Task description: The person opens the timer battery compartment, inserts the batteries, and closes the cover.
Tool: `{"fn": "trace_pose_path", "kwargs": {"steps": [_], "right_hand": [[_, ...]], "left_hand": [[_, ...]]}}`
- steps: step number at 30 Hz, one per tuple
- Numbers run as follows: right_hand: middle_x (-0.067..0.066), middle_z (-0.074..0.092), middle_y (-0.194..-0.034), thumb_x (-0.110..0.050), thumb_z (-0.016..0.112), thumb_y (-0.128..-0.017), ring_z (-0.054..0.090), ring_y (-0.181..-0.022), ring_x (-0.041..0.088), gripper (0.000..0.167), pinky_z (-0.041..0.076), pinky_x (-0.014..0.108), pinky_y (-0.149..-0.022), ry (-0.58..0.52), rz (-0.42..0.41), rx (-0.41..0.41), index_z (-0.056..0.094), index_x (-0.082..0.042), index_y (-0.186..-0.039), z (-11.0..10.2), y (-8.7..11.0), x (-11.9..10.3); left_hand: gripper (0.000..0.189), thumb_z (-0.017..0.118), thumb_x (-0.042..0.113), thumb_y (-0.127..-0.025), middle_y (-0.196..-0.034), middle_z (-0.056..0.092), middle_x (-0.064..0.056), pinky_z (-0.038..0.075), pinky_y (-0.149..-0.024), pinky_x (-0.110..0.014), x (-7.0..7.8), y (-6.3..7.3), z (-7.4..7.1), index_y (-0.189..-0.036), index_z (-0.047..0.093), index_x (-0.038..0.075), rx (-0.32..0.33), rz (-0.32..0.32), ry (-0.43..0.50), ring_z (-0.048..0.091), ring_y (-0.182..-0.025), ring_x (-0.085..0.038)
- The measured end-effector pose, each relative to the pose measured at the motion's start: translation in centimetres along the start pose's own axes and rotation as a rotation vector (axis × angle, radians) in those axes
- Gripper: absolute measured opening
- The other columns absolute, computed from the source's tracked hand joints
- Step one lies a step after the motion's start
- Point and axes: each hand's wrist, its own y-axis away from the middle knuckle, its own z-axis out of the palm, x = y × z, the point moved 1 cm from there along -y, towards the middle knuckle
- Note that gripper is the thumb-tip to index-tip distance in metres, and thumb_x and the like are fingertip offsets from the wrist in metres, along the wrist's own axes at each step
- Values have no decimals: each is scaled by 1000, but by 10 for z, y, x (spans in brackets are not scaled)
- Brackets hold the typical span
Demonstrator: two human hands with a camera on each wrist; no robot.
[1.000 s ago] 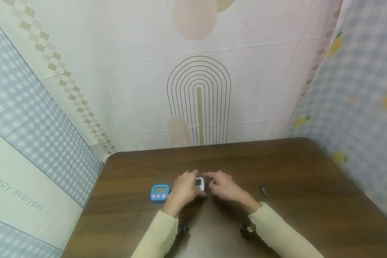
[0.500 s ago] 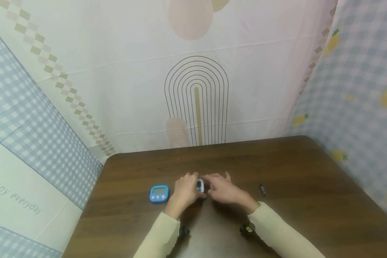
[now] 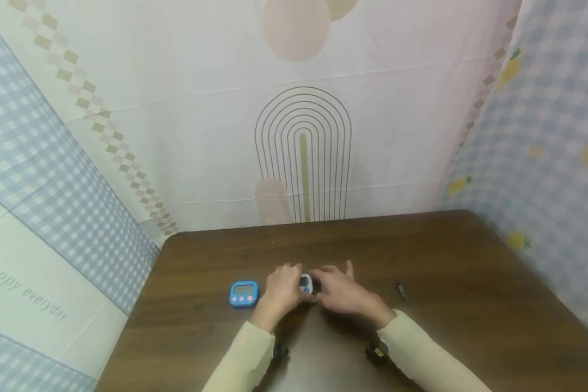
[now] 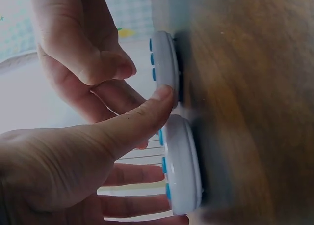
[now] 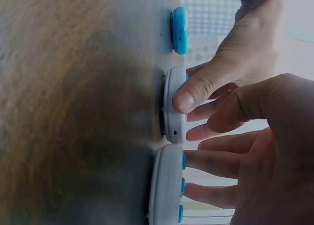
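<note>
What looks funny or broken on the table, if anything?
Nothing looks spilled or broken. One small dark thing seems a bit stray: it lies slanted by itself, right of the right hand, away from the blue timer and two white timers.

Smooth plastic, shiny wood
White timers point(image 4: 182, 166) and a blue timer point(image 3: 243, 283) look like smooth plastic. The wood table point(image 3: 176, 337) shines a little. The wall cloth point(image 3: 206, 136) looks dull and wrinkly.

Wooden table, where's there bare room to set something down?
The table is bare right of the battery-like cylinder, left of the blue digital timer and along the far edge. It's crowded mid-table, where the left hand, right hand and two white timers sit close together.
</note>
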Motion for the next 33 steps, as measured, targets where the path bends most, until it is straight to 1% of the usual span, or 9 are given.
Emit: {"fn": "trace_pose_path", "kwargs": {"steps": [2, 5, 8, 10, 12, 16, 23, 29, 33], "right_hand": [[9, 65, -148, -16, 72, -93, 44, -149, 43, 57, -2, 87, -117, -10, -12, 27, 59, -9, -148, -1, 0, 1], [11, 66, -145, -16, 73, -93, 50, -144, 42, 55, 6, 86, -119, -33, -53, 88, 61, -6, -146, -4, -2, 3], [13, 72, -133, -13, 74, -92, 61, -130, 37, 49, 30, 76, -119, -65, -112, 140, 65, -2, -139, -6, -5, 5], [13, 75, -125, -11, 74, -93, 66, -118, 33, 41, 45, 66, -111, -77, -148, 145, 69, -2, -132, -7, -7, 7], [10, 77, -117, -11, 75, -93, 69, -109, 28, 32, 52, 59, -103, -76, -165, 144, 72, -4, -124, -8, -8, 9], [4, 77, -111, -14, 76, -94, 69, -107, 25, 22, 50, 59, -104, -67, -140, 138, 74, -9, -116, -12, -7, 12], [1, 77, -113, -16, 78, -95, 68, -114, 28, 22, 41, 62, -111, -96, -80, 122, 75, -13, -116, -18, -4, 13], [1, 78, -113, -17, 78, -95, 68, -115, 29, 21, 36, 67, -115, -95, -69, 131, 75, -15, -116, -21, -5, 14], [2, 77, -117, -18, 77, -96, 68, -118, 29, 24, 31, 70, -118, -99, -49, 129, 74, -15, -119, -24, -4, 15]], "left_hand": [[75, 95, 61, -68, -99, 73, -11, 59, -65, -41, 1, 1, -2, -117, 72, 8, 14, 1, -29, 67, -83, -27], [75, 92, 64, -70, -99, 75, -11, 59, -63, -42, 0, 3, -6, -116, 71, 10, 46, 1, -64, 69, -83, -30], [74, 89, 64, -75, -103, 76, -13, 59, -63, -45, -3, 5, -10, -121, 71, 9, 56, -21, -61, 71, -86, -32], [70, 87, 62, -80, -103, 76, -12, 59, -63, -45, -7, 7, -11, -122, 71, 9, 55, -48, -48, 71, -87, -32], [66, 84, 61, -84, -101, 75, -11, 58, -64, -45, -11, 9, -13, -121, 71, 9, 53, -82, -32, 71, -86, -31], [60, 80, 61, -88, -96, 74, -11, 57, -65, -45, -24, 11, -15, -115, 71, 8, 67, -135, -1, 70, -85, -32], [72, 78, 59, -90, -117, 76, -18, 61, -78, -54, -53, 17, -19, -135, 67, 3, 62, -225, 43, 72, -105, -41], [80, 90, 41, -84, -136, 64, -30, 58, -91, -67, -73, 21, -23, -144, 59, -1, 7, -294, 93, 59, -126, -54], [85, 97, 31, -76, -135, 61, -34, 58, -90, -69, -81, 24, -24, -144, 58, -2, -41, -317, 95, 56, -125, -58]]}}
